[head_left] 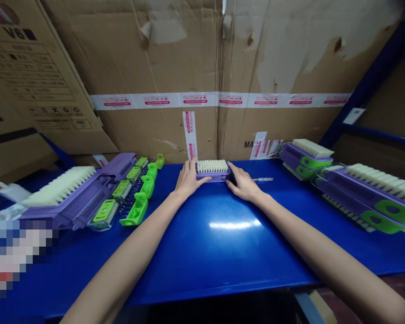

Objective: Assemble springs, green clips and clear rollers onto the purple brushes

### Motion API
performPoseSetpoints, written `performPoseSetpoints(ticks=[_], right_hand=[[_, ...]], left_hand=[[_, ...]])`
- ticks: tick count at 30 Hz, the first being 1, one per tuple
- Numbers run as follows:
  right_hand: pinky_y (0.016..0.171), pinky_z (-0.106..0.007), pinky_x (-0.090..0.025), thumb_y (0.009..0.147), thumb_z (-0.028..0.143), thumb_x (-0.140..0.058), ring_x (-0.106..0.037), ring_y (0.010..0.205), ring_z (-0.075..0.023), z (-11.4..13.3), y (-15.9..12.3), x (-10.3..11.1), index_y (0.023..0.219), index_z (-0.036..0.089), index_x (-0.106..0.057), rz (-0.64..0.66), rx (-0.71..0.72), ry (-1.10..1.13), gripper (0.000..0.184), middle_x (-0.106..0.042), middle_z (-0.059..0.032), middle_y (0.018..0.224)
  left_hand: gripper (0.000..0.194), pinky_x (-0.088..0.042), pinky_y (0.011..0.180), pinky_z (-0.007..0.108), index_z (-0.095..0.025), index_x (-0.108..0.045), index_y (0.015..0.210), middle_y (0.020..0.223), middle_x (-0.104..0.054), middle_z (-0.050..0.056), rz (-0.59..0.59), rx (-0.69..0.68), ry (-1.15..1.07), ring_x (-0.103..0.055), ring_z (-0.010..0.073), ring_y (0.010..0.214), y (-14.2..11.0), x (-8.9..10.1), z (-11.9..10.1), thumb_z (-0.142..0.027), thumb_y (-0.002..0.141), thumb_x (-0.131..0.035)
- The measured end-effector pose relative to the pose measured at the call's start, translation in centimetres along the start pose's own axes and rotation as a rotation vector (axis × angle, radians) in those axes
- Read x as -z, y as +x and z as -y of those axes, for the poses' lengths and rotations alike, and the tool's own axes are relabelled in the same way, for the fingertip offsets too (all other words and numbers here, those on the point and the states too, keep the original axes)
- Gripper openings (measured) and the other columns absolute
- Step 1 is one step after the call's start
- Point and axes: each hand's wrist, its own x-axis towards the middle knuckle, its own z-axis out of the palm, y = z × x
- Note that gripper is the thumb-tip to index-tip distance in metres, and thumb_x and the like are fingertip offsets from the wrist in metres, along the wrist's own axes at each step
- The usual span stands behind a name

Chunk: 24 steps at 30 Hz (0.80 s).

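Left hand and right hand are clasping opposite ends of purple brush block | step: apparently steadying it | next: likely needing — even two-sided hold

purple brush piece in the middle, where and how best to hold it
Probably by both short ends of the purple brush piece, coming in from left and right, low on its purple body. It lies with its long side across the view and bristles up, so this should avoid pressing them.

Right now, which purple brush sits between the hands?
The middle brush, left hand and right hand at its ends; other brushes lie at either side.
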Motion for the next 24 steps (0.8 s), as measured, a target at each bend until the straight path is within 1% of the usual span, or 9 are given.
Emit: performPoseSetpoints(ticks=[2, 5, 7, 10, 13, 17, 24], right_hand=[[0.098, -0.053, -0.039, 0.084, 0.031, -0.047, -0.046, 0.123, -0.0353, -0.1, 0.0, -0.1, 0.145, 0.007, -0.024, 0.0, -0.008, -0.004, 0.069, -0.048, -0.023, 0.136], [0.098, -0.053, -0.04, 0.083, 0.029, -0.047, -0.047, 0.122, -0.0354, -0.1, -0.1, -0.1, 0.145, 0.006, -0.025, 0.001, -0.015, -0.015, 0.069, -0.049, -0.0236, 0.134], [0.098, -0.052, -0.04, 0.083, 0.028, -0.048, -0.045, 0.124, -0.0349, 0.0, -0.1, 0.0, 0.144, 0.007, -0.026, -0.009, -0.006, -0.018, 0.069, -0.047, -0.0231, 0.137], [0.101, -0.051, -0.038, 0.082, 0.027, -0.049, -0.042, 0.128, -0.0331, 0.2, -0.1, 0.2, 0.143, 0.008, -0.028, -0.051, 0.056, -0.017, 0.068, -0.044, -0.0208, 0.14], [0.105, -0.051, -0.035, 0.082, 0.026, -0.049, -0.042, 0.129, -0.0311, 0.3, -0.1, 0.3, 0.143, 0.009, -0.029, -0.07, 0.133, -0.021, 0.066, -0.046, -0.0199, 0.139], [0.105, -0.05, -0.035, 0.083, 0.026, -0.048, -0.044, 0.128, -0.031, 0.1, -0.1, 0.0, 0.142, 0.009, -0.03, -0.06, 0.131, -0.023, 0.064, -0.049, -0.0199, 0.137], [0.102, -0.051, -0.037, 0.084, 0.027, -0.048, -0.046, 0.126, -0.0315, -0.1, -0.1, -0.2, 0.143, 0.01, -0.029, -0.055, 0.123, -0.01, 0.065, -0.05, -0.021, 0.135]], left_hand=[[0.084, -0.042, 0.096, 0.046, -0.015, -0.029, 0.137, 0.127, -0.047, 0.018, -0.032, 0.024, 0.076, -0.048, 0.033, 0.12, -0.3, -0.4, 0.0, -0.052, 0.073, -0.067], [0.077, -0.042, 0.094, 0.046, -0.013, -0.03, 0.137, 0.124, -0.051, 0.019, -0.033, 0.022, 0.168, -0.051, 0.0332, 0.116, -0.4, -0.4, -0.2, -0.054, 0.079, -0.061], [0.074, -0.04, 0.094, 0.046, -0.012, -0.033, 0.136, 0.124, -0.052, 0.019, -0.031, 0.011, 0.216, -0.051, 0.033, 0.115, -0.4, -0.1, -0.5, -0.055, 0.081, -0.057], [0.068, -0.037, 0.095, 0.046, -0.012, -0.038, 0.134, 0.123, -0.055, 0.018, -0.022, -0.01, 0.262, -0.052, 0.0321, 0.112, -0.5, 0.2, -0.8, -0.057, 0.084, -0.05], [0.061, -0.035, 0.096, 0.044, -0.012, -0.043, 0.131, 0.121, -0.058, 0.016, -0.018, -0.028, 0.275, -0.053, 0.0305, 0.111, -0.5, 0.3, -0.9, -0.055, 0.088, -0.044], [0.056, -0.034, 0.097, 0.042, -0.012, -0.043, 0.13, 0.123, -0.058, 0.016, -0.02, -0.053, 0.279, -0.053, 0.0287, 0.114, -0.6, 0.3, -0.9, -0.051, 0.09, -0.043], [0.054, -0.033, 0.097, 0.043, -0.011, -0.043, 0.13, 0.124, -0.057, 0.017, 0.006, -0.06, 0.33, -0.053, 0.0294, 0.111, -0.8, 0.6, -1.3, -0.049, 0.091, -0.041]])
